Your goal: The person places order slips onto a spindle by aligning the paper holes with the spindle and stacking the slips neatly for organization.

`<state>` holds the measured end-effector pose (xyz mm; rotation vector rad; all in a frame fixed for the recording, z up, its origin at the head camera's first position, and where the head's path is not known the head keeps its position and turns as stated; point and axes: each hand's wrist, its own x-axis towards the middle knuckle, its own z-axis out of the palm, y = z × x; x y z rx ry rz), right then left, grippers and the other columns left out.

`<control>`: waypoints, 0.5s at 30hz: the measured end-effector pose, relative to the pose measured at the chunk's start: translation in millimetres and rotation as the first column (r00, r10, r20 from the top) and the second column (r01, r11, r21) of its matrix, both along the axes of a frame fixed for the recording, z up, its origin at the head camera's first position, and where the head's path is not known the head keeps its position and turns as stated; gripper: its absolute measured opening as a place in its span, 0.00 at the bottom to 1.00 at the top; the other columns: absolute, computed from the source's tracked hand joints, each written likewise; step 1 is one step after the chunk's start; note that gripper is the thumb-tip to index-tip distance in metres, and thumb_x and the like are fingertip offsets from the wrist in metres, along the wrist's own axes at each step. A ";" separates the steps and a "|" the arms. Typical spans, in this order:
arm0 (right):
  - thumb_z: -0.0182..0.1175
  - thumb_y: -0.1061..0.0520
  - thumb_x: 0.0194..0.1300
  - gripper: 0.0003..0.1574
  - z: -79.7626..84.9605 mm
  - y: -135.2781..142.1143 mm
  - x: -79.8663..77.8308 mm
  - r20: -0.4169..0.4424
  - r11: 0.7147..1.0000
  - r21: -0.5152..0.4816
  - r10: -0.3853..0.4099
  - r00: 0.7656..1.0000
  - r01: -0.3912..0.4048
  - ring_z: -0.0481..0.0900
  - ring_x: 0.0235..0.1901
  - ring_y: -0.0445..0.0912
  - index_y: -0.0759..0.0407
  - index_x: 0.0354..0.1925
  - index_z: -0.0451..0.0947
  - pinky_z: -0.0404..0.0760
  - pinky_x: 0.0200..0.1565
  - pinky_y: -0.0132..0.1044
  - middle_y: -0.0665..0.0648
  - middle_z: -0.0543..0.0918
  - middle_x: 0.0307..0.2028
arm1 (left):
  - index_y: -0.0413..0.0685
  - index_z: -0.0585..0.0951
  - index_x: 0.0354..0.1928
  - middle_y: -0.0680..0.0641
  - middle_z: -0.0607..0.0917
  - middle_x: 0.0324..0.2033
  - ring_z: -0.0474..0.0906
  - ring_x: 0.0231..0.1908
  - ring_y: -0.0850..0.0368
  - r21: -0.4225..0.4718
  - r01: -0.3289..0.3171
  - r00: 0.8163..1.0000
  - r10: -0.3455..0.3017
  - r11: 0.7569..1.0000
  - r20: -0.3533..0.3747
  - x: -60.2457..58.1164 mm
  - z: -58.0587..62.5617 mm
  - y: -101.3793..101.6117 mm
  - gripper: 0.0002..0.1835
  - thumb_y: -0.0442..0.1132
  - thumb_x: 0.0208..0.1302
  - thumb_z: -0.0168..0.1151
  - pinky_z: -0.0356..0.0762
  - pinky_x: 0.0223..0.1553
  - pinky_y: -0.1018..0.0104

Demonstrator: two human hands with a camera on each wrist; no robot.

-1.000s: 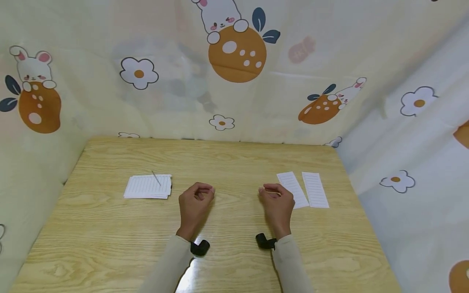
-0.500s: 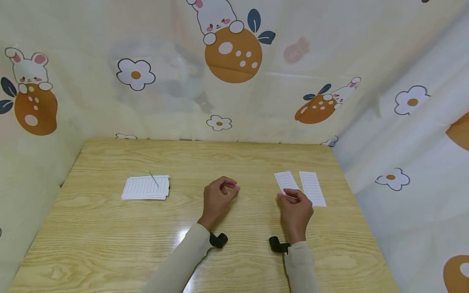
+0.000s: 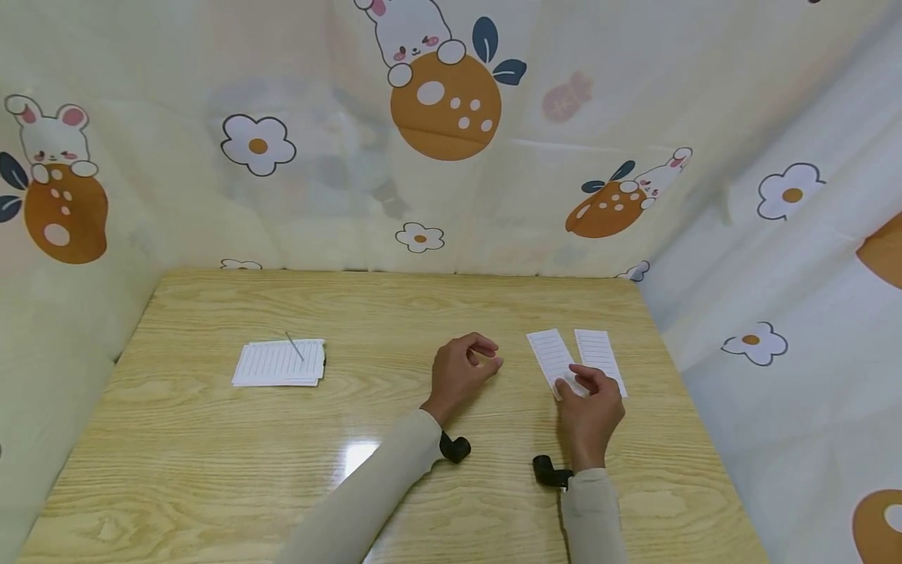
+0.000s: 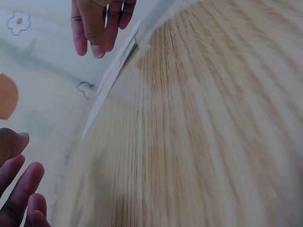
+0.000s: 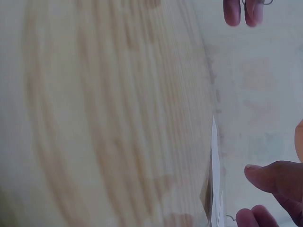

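My right hand (image 3: 593, 409) hovers over the near end of a white lined paper strip (image 3: 548, 350), its thumb and fingers apart. The right wrist view shows a gap between its thumb (image 5: 272, 176) and the strip's edge (image 5: 215, 175). To the strip's left, my left hand (image 3: 460, 376) is raised over the table with loosely bent fingers and nothing between them. A second lined strip (image 3: 596, 350) lies just to the right, partly behind my right fingers. In the left wrist view, both hands appear above the tabletop.
At the left of the wooden table (image 3: 395, 313) lies a pile of lined white paper (image 3: 271, 364), with a thin grey stick (image 3: 294, 345) on it. Patterned cloth (image 3: 317, 211) hangs behind the table and along its sides.
Both hands have moved right: the left from mid-table toward the strips, the right from beside the left strip to over its near end. Papers lie as before; the head view shifted slightly.
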<state>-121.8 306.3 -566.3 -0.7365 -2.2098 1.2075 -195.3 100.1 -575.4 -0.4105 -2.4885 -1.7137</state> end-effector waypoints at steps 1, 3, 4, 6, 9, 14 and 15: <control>0.76 0.66 0.58 0.18 -0.3 1.4 0.3 0.000 1.000 -0.001 0.000 1.000 0.000 0.84 0.46 0.53 0.59 0.48 0.89 0.73 0.48 0.32 0.61 0.83 0.47 | 0.54 0.91 0.43 0.55 0.93 0.36 0.76 0.30 0.64 -0.001 0.008 1.000 -0.008 1.000 0.006 -1.6 -0.5 4.0 0.10 0.44 0.62 0.79 0.72 0.35 0.71; 0.76 0.67 0.58 0.19 -0.9 3.9 0.9 0.003 1.000 -0.004 0.004 1.000 -0.004 0.84 0.48 0.54 0.60 0.49 0.89 0.73 0.49 0.33 0.62 0.82 0.48 | 0.54 0.91 0.44 0.54 0.93 0.37 0.76 0.30 0.64 0.000 0.024 0.999 -0.024 1.000 0.022 -4.3 -0.8 11.7 0.10 0.43 0.62 0.79 0.71 0.35 0.71; 0.76 0.67 0.58 0.19 -1.3 5.1 1.1 0.007 1.000 -0.003 0.005 1.000 -0.005 0.84 0.48 0.54 0.60 0.49 0.89 0.73 0.49 0.33 0.62 0.82 0.48 | 0.54 0.91 0.44 0.54 0.93 0.38 0.76 0.31 0.65 -0.003 0.031 0.999 -0.030 1.000 0.033 -5.2 0.1 15.5 0.10 0.43 0.62 0.79 0.71 0.35 0.71; 0.76 0.67 0.57 0.20 -2.1 7.2 1.4 0.017 1.000 0.003 0.008 1.000 -0.008 0.84 0.50 0.55 0.60 0.49 0.89 0.73 0.50 0.33 0.63 0.82 0.49 | 0.54 0.91 0.45 0.54 0.93 0.39 0.76 0.31 0.64 -0.003 0.043 0.998 -0.043 0.999 0.045 -7.7 0.5 22.5 0.10 0.42 0.61 0.79 0.71 0.36 0.71; 0.77 0.66 0.56 0.21 -2.5 9.3 1.2 0.031 0.999 0.030 0.015 0.999 -0.016 0.84 0.51 0.56 0.59 0.50 0.89 0.73 0.51 0.36 0.63 0.82 0.49 | 0.53 0.91 0.45 0.54 0.93 0.41 0.75 0.31 0.65 -0.017 0.056 0.997 -0.055 0.998 0.059 -10.5 2.0 32.1 0.11 0.42 0.61 0.79 0.71 0.35 0.73; 0.77 0.68 0.53 0.23 -4.5 13.4 -1.4 0.051 0.995 0.082 0.045 0.998 -0.049 0.81 0.53 0.59 0.60 0.50 0.89 0.72 0.54 0.43 0.66 0.80 0.50 | 0.53 0.91 0.45 0.53 0.92 0.44 0.74 0.31 0.65 -0.026 0.065 0.996 -0.063 0.998 0.066 -16.4 0.5 45.6 0.11 0.43 0.62 0.79 0.71 0.35 0.73; 0.76 0.68 0.53 0.23 -4.8 14.2 -1.9 0.058 0.995 0.082 0.053 0.997 -0.057 0.81 0.53 0.60 0.60 0.50 0.89 0.72 0.55 0.45 0.66 0.80 0.50 | 0.54 0.91 0.45 0.53 0.92 0.44 0.74 0.31 0.65 -0.028 0.064 0.996 -0.062 0.998 0.066 -17.5 -0.1 47.8 0.11 0.44 0.62 0.79 0.70 0.35 0.73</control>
